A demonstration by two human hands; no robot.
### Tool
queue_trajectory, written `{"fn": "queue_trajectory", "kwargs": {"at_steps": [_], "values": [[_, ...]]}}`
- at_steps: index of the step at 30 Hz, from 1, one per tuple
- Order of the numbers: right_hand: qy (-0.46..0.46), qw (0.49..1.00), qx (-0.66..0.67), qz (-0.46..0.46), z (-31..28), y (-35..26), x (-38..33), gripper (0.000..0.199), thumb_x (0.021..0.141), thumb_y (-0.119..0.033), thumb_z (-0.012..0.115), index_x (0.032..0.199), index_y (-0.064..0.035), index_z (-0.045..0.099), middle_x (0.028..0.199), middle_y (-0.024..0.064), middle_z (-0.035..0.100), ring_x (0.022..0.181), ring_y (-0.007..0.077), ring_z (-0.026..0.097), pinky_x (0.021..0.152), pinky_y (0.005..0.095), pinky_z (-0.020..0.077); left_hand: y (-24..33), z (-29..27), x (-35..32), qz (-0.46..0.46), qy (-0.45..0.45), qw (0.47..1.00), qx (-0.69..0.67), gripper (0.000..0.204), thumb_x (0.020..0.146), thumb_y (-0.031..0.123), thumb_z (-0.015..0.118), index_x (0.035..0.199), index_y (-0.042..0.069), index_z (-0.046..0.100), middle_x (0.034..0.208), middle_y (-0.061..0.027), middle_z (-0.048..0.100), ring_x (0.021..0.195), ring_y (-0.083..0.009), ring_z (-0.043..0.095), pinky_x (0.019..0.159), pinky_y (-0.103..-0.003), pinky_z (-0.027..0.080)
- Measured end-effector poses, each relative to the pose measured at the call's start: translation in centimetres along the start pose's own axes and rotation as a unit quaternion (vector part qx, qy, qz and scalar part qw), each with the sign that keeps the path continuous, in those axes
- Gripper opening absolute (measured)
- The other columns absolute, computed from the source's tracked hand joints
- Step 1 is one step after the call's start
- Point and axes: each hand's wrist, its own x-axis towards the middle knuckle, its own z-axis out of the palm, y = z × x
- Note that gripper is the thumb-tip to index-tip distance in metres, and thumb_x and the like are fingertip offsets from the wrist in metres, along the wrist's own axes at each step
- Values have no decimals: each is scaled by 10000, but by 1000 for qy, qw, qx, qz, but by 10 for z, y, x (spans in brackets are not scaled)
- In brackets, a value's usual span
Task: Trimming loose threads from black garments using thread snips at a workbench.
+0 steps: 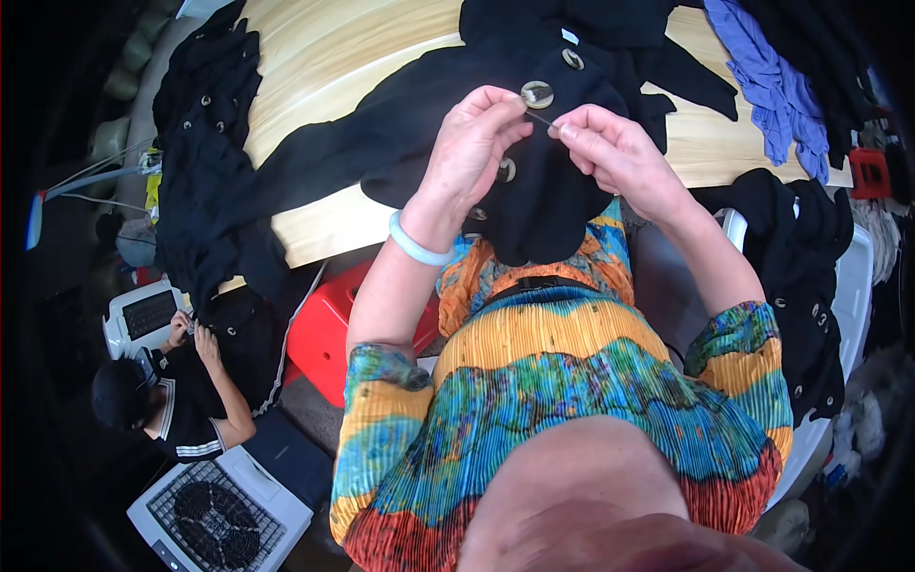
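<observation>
A black garment with large pale-and-dark round buttons lies over the table edge and onto my lap. Above it, my left hand is closed in a pinch, right beside a button. Facing it, my right hand pinches as well, thumb against forefinger. A short, thin dark thread runs taut between the two sets of fingertips; whether a needle is on it I cannot tell. Another button shows farther up the garment, and one more sits below my hands, partly covered.
The wooden table also bears another buttoned black garment at left and purple cloth at right. A red stool stands at my left. Beyond it a co-worker handles black cloth. A white tub at right holds black garments.
</observation>
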Motion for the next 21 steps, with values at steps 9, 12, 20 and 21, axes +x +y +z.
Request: {"fn": "queue_trajectory", "kwargs": {"at_steps": [9,12,20,21], "values": [[5,999,24,29,-2,9,4,206,871,-259,473,936,-73,531,621,-66,412,426,-31,244,375,134,156,-6,2,-8,43,-18,998,-29,22,799,40,542,810,22,546,832,-48,556,782,-119,518,762,-240,429],[-4,1000,20,15,-2,10,5,206,868,-263,477,927,-73,530,621,-66,414,426,-31,244,374,134,154,-9,1,-10,51,-20,998,-36,20,792,26,543,808,14,547,863,-58,554,782,-114,515,762,-235,428],[-4,999,2,36,-5,7,7,210,858,-277,492,881,-74,542,597,-68,411,420,-31,237,371,138,146,-15,5,-11,100,-5,995,0,43,798,5,531,766,24,551,986,-94,546,811,-104,517,802,-244,412],[-5,999,2,36,-5,7,8,210,858,-277,492,881,-74,542,597,-68,411,420,-31,237,371,138,146,-15,5,-11,100,-5,995,0,43,798,5,531,766,24,551,986,-94,546,811,-104,517,802,-244,412]]}}
